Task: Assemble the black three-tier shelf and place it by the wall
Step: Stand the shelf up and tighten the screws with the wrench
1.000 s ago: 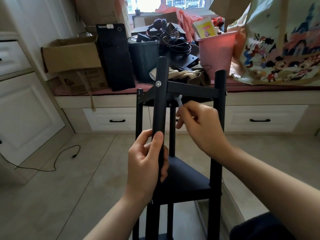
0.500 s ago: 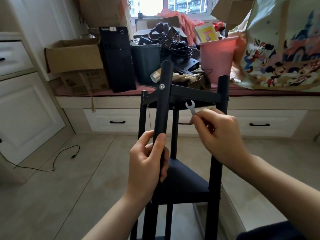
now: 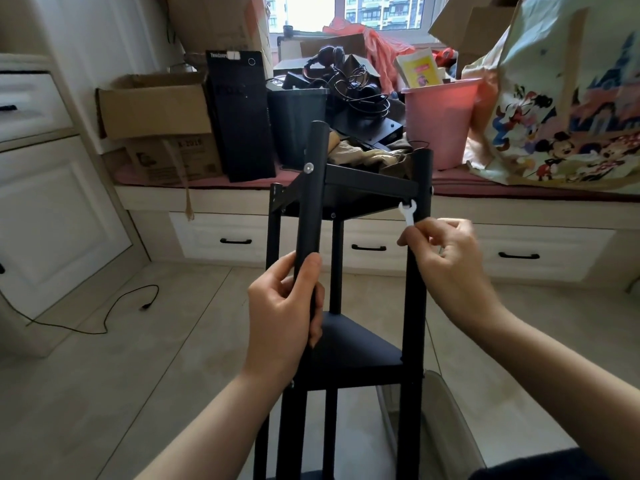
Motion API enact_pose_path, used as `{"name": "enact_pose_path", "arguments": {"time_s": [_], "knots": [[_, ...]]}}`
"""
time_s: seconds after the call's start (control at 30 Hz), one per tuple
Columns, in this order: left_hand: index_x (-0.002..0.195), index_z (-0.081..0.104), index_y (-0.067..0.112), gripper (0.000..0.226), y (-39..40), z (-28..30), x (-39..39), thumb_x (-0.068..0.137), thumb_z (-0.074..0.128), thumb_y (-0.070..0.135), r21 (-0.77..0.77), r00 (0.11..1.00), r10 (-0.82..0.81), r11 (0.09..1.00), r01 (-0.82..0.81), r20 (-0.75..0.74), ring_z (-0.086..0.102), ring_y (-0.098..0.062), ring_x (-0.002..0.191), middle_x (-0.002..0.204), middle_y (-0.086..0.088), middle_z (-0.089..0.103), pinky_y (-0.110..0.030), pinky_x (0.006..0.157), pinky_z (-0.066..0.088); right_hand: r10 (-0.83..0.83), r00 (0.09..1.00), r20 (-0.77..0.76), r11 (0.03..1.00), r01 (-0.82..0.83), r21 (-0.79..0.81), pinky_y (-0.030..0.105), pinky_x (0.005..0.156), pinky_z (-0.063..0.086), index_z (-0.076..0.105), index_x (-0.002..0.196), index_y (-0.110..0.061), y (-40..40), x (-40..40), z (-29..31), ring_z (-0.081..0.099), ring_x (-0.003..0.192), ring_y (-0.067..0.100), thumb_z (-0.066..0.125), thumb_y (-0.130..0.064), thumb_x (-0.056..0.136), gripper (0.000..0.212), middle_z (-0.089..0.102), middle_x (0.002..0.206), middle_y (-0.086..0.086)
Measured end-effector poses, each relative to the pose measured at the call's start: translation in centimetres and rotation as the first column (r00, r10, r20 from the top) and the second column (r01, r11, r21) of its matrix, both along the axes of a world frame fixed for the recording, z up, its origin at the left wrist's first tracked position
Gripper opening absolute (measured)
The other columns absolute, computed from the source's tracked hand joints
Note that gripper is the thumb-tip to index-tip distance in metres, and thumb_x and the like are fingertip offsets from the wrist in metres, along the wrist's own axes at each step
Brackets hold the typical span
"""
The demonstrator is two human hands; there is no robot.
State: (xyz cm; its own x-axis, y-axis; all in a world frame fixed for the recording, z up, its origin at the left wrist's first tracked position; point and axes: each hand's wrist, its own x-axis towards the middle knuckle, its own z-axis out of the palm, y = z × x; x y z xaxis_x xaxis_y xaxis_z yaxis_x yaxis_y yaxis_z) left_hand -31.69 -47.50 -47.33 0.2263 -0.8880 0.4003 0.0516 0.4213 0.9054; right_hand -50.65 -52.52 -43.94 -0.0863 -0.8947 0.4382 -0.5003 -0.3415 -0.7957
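Note:
The black shelf (image 3: 360, 351) stands upright on the tiled floor right in front of me, with several round black posts and triangular tiers. My left hand (image 3: 282, 317) grips the nearest post (image 3: 311, 202) about halfway up. My right hand (image 3: 450, 261) pinches a small white spanner (image 3: 407, 212). The spanner's open jaw sits at the underside of the top tier (image 3: 360, 188), beside the right post (image 3: 420, 188). A silver bolt head (image 3: 308, 167) shows on the near post at top-tier height.
A window bench (image 3: 519, 202) with drawers runs behind the shelf, piled with cardboard boxes (image 3: 156, 109), a black computer tower (image 3: 242, 116), a pink bin (image 3: 440, 123) and a cartoon-print bag (image 3: 561, 109). White cabinets (image 3: 52, 220) stand at left. A black cable (image 3: 104, 317) lies on the floor.
My right hand has carried the spanner from behind the near post rightwards to the top tier's corner at the right post. My left hand keeps its grip on the near post.

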Motion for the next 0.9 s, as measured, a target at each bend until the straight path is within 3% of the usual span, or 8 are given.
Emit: {"name": "enact_pose_path", "arguments": {"time_s": [0.1,0.2,0.37,0.5,0.6,0.7,0.77,0.9], "knots": [[0.083,0.057,-0.001,0.041,-0.7,0.0,0.0,0.096,0.059,0.038,-0.006,1.0,0.007,1.0,-0.007,-0.001,0.042,-0.021,0.036,0.06,-0.009,0.054,-0.026,0.034,0.033,0.134,0.978,0.159,0.983,-0.152,0.107,0.032,0.079,0.047,0.07,0.079,-0.025,0.3,1.0,-0.4,0.058,0.088,0.02,0.054,-0.026,0.097,0.024,0.064,0.093,0.012],[0.086,0.057,-0.004,0.042,-1.5,0.0,-0.1,0.096,0.059,0.037,0.0,0.999,0.031,1.0,-0.031,-0.017,0.042,-0.02,0.036,0.059,-0.009,0.054,-0.027,0.033,0.032,0.126,0.969,0.212,0.97,-0.165,0.179,0.046,0.084,0.052,0.071,0.08,-0.024,0.0,1.7,-0.9,0.06,0.095,0.032,0.054,-0.028,0.097,0.024,0.062,0.103,0.026],[0.086,0.057,-0.005,0.041,-2.7,-0.2,-0.3,0.098,0.058,0.034,-0.034,0.996,0.082,0.996,-0.083,-0.027,0.041,-0.02,0.036,0.058,-0.017,0.051,-0.025,0.032,0.032,0.095,0.966,0.24,0.982,-0.131,0.14,0.023,0.067,0.044,0.071,0.08,-0.022,-0.9,2.0,-1.0,0.049,0.064,0.005,0.055,-0.026,0.097,0.023,0.061,0.094,0.023],[0.094,0.063,0.005,0.035,-2.8,-0.5,-0.7,0.095,0.055,0.039,-0.036,0.997,0.082,0.996,-0.082,0.0,0.044,-0.016,0.04,0.058,-0.007,0.053,-0.024,0.037,0.039,0.09,0.95,0.3,0.987,-0.125,0.1,0.023,0.068,0.043,0.07,0.08,-0.018,-1.7,2.0,-1.3,0.048,0.063,-0.001,0.055,-0.022,0.097,0.023,0.061,0.082,0.01],[0.103,0.067,0.011,0.031,-3.0,-1.0,-0.6,0.099,0.052,0.038,0.003,0.984,0.132,0.991,-0.134,0.12,0.062,-0.014,0.067,0.077,-0.004,0.066,-0.023,0.063,0.053,0.103,0.935,0.34,0.989,-0.134,0.069,0.008,0.065,0.043,0.069,0.079,-0.016,-2.4,1.8,-1.3,0.054,0.066,-0.011,0.055,-0.017,0.097,0.024,0.064,0.079,-0.008],[0.122,0.066,0.012,0.05,-2.2,-2.6,-0.2,0.095,0.048,0.05,0.106,0.942,0.2,0.966,-0.235,0.271,0.057,-0.007,0.108,0.113,0.002,0.062,-0.018,0.093,0.046,0.105,0.943,0.316,0.989,-0.133,0.068,0.016,0.07,0.044,0.069,0.077,-0.017,-3.2,1.3,-1.2,0.054,0.069,-0.002,0.055,-0.017,0.097,0.025,0.063,0.082,0.011],[0.119,0.066,0.024,0.043,-1.1,-4.0,-0.4,0.092,0.048,0.053,0.131,0.928,0.206,0.958,-0.256,0.31,0.044,0.004,0.116,0.116,0.02,0.051,-0.01,0.094,0.037,0.105,0.952,0.288,0.988,-0.133,0.081,0.021,0.073,0.045,0.069,0.078,-0.014,-3.5,0.8,-1.2,0.05,0.074,0.014,0.056,-0.019,0.096,0.023,0.058,0.096,0.032],[0.108,0.054,0.054,0.027,1.4,-6.6,-1.4,0.085,0.043,0.062,0.149,0.922,0.19,0.956,-0.251,0.336,0.036,0.01,0.119,0.114,0.04,0.039,-0.008,0.094,0.032,0.113,0.961,0.251,0.989,-0.133,0.068,0.017,0.068,0.043,0.067,0.075,-0.013,-3.8,0.0,-1.5,0.047,0.07,0.011,0.056,-0.019,0.096,0.024,0.055,0.093,0.034]]}}
